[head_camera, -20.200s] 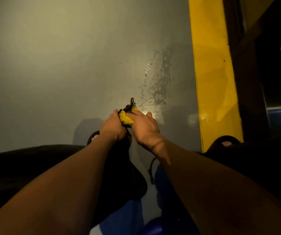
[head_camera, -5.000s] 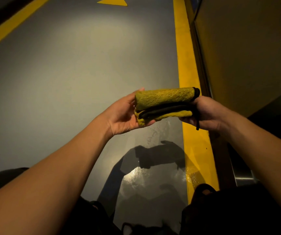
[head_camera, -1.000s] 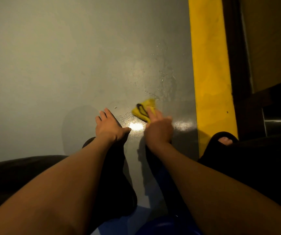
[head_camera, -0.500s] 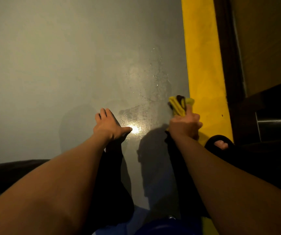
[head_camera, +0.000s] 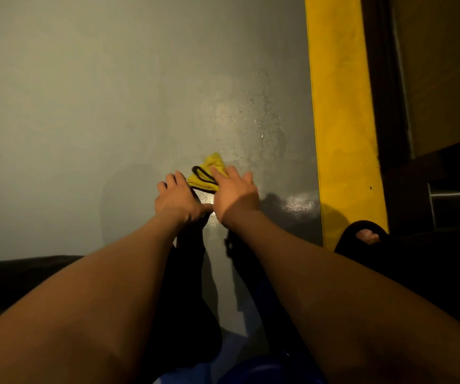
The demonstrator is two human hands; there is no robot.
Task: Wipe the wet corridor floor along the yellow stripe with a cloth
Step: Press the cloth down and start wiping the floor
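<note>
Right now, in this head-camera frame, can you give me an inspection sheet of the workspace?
Surface: grey floor, droplets beyond the cloth, wet glare beside the yellow stripe.
Job's things: yellow cloth with black trim, flat on the floor.
Clutter: nothing seen.
Hands: right hand presses the cloth with straight fingers; left hand rests open on the floor.
Cables: nothing seen.
Surroundings: dark wall base right of the stripe; black sandal on it.

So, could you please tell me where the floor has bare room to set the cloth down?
The grey floor left of both hands lies bare. It is crowded where the left hand and right hand meet at the yellow cloth. Droplets cover the strip beside the yellow stripe.
</note>
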